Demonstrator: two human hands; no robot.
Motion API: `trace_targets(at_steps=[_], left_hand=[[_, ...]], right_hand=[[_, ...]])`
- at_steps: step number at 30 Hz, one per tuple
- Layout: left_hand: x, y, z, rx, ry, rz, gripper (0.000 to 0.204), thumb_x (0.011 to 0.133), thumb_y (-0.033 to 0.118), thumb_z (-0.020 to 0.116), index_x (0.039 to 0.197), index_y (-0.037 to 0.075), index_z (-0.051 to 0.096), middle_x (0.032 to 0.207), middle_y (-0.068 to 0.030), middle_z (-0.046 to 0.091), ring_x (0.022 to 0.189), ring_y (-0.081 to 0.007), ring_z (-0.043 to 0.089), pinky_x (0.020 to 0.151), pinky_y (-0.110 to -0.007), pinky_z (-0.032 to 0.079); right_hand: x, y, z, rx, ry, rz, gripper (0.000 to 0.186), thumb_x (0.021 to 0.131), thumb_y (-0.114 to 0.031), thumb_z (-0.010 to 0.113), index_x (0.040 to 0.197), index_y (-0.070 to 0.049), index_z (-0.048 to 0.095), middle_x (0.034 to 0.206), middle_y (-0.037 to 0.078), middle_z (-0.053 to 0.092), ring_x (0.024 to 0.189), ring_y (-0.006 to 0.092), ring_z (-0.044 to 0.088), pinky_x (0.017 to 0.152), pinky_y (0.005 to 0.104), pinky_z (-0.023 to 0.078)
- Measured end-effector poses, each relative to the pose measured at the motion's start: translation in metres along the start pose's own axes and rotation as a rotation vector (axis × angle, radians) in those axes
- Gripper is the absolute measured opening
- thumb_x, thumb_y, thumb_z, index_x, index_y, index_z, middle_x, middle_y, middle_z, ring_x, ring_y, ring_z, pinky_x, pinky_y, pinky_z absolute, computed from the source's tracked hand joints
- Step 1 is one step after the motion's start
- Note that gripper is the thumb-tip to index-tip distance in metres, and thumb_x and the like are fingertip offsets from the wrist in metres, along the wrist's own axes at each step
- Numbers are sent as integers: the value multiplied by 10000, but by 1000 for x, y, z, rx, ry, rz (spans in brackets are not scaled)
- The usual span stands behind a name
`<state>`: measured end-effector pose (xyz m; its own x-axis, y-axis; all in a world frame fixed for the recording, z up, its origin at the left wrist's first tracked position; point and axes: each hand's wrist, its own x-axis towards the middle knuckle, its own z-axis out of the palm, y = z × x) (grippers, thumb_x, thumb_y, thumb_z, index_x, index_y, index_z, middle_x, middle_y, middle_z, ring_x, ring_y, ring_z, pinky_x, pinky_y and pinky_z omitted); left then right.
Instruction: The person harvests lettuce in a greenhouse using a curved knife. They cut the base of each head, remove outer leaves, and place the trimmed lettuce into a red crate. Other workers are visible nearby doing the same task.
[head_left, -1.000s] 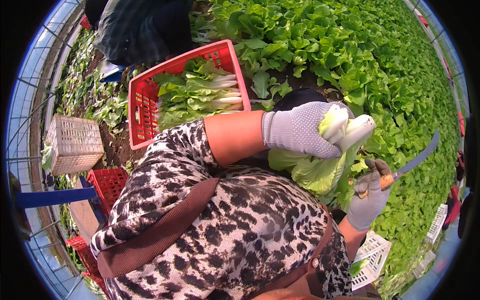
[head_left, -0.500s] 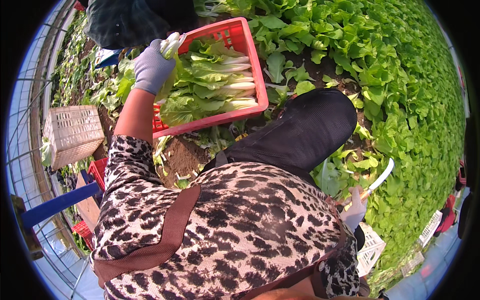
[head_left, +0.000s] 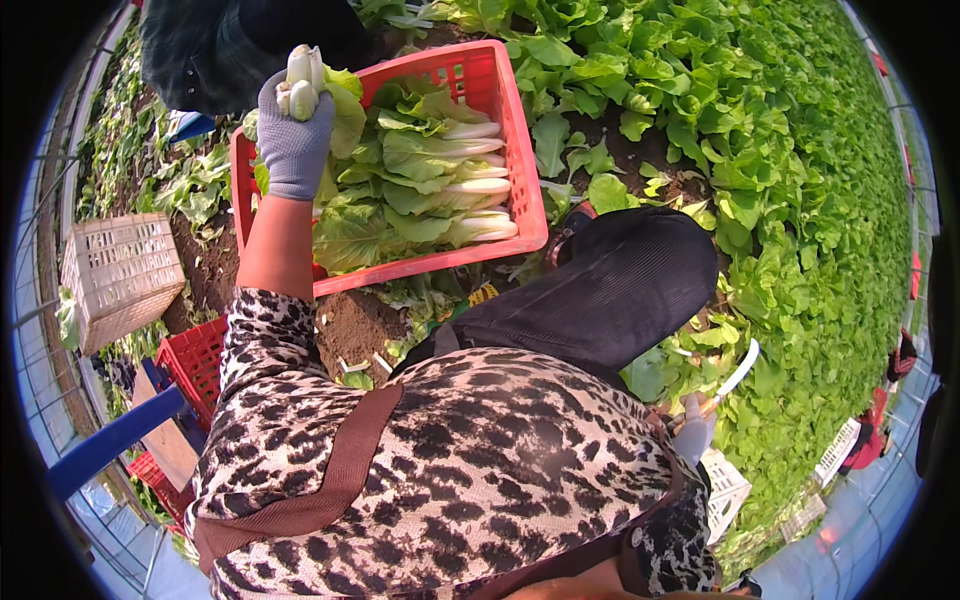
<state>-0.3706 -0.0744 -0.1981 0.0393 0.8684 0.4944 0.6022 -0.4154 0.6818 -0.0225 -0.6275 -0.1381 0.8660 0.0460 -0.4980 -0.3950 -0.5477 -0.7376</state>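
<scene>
In a grey glove, my left hand (head_left: 294,142) is closed round a bunch of leafy greens (head_left: 302,82), pale stem ends up and leaves hanging to the right. It is over the left side of a red plastic crate (head_left: 530,190). Inside that crate, heads of leafy greens (head_left: 440,180) lie in a row, their white stems toward the right wall. Low on the right, beside my hip, my gloved right hand (head_left: 694,428) grips a knife by its handle. The knife's curved pale blade (head_left: 740,368) points up and away, over green leaves. My sleeve partly hides that hand.
Growing greens (head_left: 820,220) fill the right side. My dark-clad knee (head_left: 640,270) is right of the crate. Another person's dark clothing (head_left: 200,55) is at the far left. A white crate (head_left: 125,270), a red crate (head_left: 195,365) and a blue bar (head_left: 115,440) stand left.
My left hand has turned upright with the greens and shifted slightly left, now over the crate's left side. My right hand and knife have moved a little left and down in view.
</scene>
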Motion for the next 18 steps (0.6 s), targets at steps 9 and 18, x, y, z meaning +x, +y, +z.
trace_targets(at_steps=[9,18], left_hand=[[-50,8,186,558,-563,365,390,818,265,632,1192,177,563,1018,-76,620,999,-282,602,868,-459,433],[-70,-46,264,981,-756,157,255,960,273,493,1178,195,600,1141,-62,651,1063,-236,638,814,-490,494]], right_hand=[[-6,12,13,-244,1,-75,290,884,-116,664,1108,32,553,685,21,546,515,104,497,467,246,393],[-7,47,-16,-739,48,-83,283,823,-198,714,1015,2,657,827,64,641,748,190,616,710,324,486]])
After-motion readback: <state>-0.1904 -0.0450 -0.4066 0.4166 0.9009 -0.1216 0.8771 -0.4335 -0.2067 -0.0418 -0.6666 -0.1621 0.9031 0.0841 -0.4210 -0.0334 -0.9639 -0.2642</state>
